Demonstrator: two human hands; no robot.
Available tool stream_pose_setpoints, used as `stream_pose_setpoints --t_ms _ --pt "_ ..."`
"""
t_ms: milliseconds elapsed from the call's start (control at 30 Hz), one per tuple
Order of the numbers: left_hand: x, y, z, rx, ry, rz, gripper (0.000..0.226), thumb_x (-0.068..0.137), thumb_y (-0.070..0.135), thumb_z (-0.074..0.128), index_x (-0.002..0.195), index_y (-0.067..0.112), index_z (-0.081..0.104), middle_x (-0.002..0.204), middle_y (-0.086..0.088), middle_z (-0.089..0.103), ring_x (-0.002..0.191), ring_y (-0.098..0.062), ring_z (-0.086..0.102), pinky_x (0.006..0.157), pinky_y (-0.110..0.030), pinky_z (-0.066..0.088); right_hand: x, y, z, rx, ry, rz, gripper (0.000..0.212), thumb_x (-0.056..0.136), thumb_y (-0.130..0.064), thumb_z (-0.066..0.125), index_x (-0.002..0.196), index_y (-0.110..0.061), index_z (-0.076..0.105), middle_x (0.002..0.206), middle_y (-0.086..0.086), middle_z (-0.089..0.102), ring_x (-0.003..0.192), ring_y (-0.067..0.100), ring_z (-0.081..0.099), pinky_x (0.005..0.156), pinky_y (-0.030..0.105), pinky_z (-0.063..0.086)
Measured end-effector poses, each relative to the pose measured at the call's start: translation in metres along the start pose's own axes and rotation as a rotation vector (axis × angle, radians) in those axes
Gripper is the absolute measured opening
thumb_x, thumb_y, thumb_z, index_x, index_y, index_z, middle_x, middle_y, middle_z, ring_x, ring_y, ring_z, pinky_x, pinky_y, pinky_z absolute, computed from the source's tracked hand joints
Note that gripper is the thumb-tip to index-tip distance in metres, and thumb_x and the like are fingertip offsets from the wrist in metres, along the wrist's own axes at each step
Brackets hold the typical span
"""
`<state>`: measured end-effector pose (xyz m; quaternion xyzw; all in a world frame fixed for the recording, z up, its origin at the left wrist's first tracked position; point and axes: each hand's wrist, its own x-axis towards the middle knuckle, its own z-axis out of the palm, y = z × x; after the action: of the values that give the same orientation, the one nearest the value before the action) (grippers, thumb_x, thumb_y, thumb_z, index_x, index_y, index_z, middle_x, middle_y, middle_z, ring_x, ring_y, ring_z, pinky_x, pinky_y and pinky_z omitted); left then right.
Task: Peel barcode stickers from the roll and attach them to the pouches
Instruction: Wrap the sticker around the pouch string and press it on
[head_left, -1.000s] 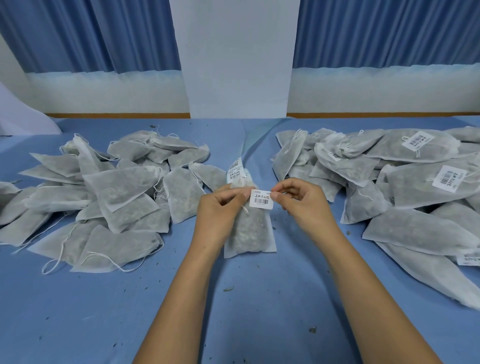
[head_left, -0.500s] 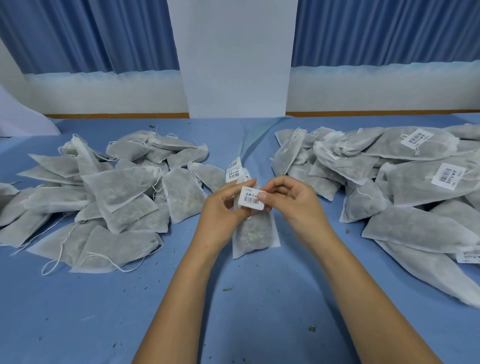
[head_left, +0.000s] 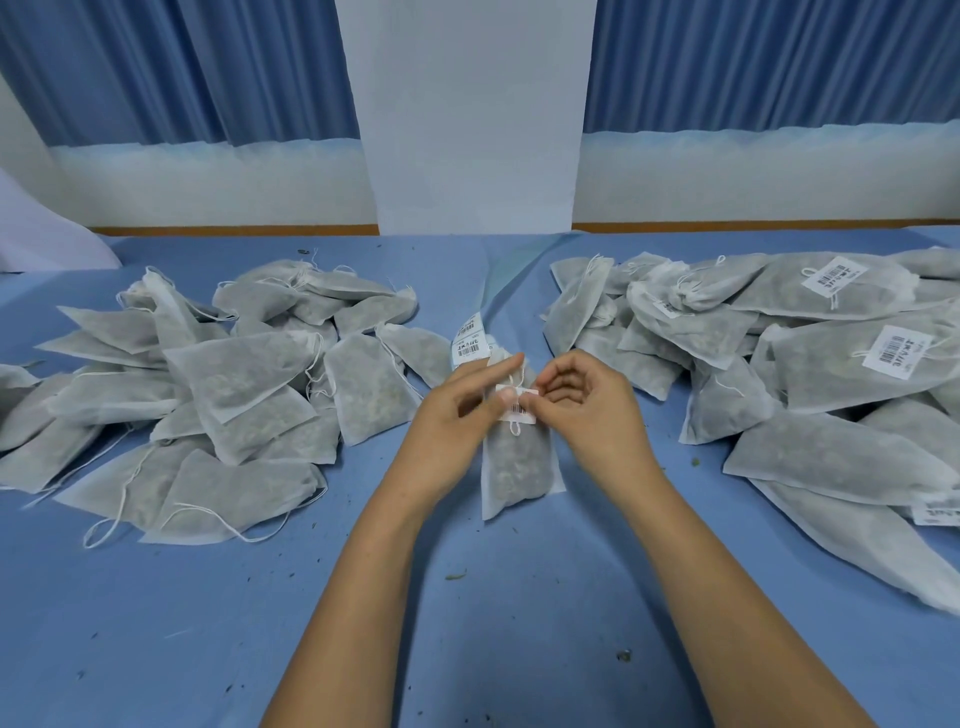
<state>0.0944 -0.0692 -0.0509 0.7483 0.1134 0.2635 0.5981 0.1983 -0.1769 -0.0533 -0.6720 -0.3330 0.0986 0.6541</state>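
Blue tabletop (head_left: 218, 623). My left hand (head_left: 457, 426), fingers (head_left: 506, 364) straight, presses the sticker (head_left: 521, 411) onto the pouch (head_left: 517, 467); my right hand (head_left: 587, 410) pinches the sticker's right edge.

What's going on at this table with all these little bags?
A person is labelling by hand. The right hand pinches a barcode sticker while the left hand presses it with the thumb onto the pouch lying between two piles: unlabelled pouches on the left, stickered pouches on the right.
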Motion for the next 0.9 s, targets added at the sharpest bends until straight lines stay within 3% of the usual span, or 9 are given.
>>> stream_pose_setpoints --t_ms 67,200,467,733,900 --pt "0.0008 -0.0002 -0.0013 0.000 0.024 0.003 0.036 0.098 0.004 0.049 0.127 0.022 0.061 0.131 0.009 0.058 0.117 0.007 0.052 0.098 -0.012 0.040 0.0011 -0.0019 -0.0008 0.049 -0.009 0.005 0.024 0.072 0.002 0.075 0.075 -0.015 0.058 0.073 0.004 0.064 0.065 0.010 0.060 0.065 0.020 0.051" --pt "0.0010 -0.0022 -0.0012 -0.041 0.058 -0.016 0.045 0.097 -0.002 0.045 0.122 0.032 0.062 0.129 0.010 0.060 0.120 -0.003 0.055 0.103 -0.024 0.043 0.0038 -0.0052 -0.0063 0.153 -0.032 0.027 0.025 0.074 0.006 0.072 0.076 -0.013 0.057 0.071 0.001 0.064 0.061 0.003 0.060 0.059 0.013 0.048" --pt "0.0027 -0.0058 -0.0014 -0.011 0.143 0.026 0.053 0.092 -0.012 0.048 0.109 0.035 0.066 0.119 0.016 0.062 0.113 0.002 0.058 0.091 -0.012 0.046 0.0023 -0.0046 -0.0040 0.222 -0.110 0.059 0.022 0.075 0.005 0.072 0.079 -0.012 0.059 0.073 0.000 0.066 0.066 0.006 0.063 0.061 0.014 0.049" --pt "0.0043 -0.0061 -0.0013 0.031 0.186 0.071 0.056 0.090 -0.014 0.048 0.105 0.038 0.065 0.124 0.007 0.063 0.118 -0.005 0.057 0.095 -0.015 0.043 -0.0006 -0.0036 0.0004 0.308 -0.123 0.076 0.019 0.077 0.004 0.070 0.081 -0.010 0.059 0.077 0.006 0.067 0.064 0.007 0.062 0.060 0.016 0.048" --pt "0.0034 -0.0050 -0.0029 -0.132 0.215 0.027 0.043 0.089 -0.003 0.053 0.104 0.033 0.072 0.116 0.009 0.070 0.112 -0.003 0.061 0.092 -0.017 0.048 0.0012 -0.0021 -0.0015 0.254 -0.056 0.112 0.019 0.076 0.005 0.071 0.081 -0.007 0.058 0.077 0.009 0.066 0.059 0.003 0.061 0.057 0.012 0.047"
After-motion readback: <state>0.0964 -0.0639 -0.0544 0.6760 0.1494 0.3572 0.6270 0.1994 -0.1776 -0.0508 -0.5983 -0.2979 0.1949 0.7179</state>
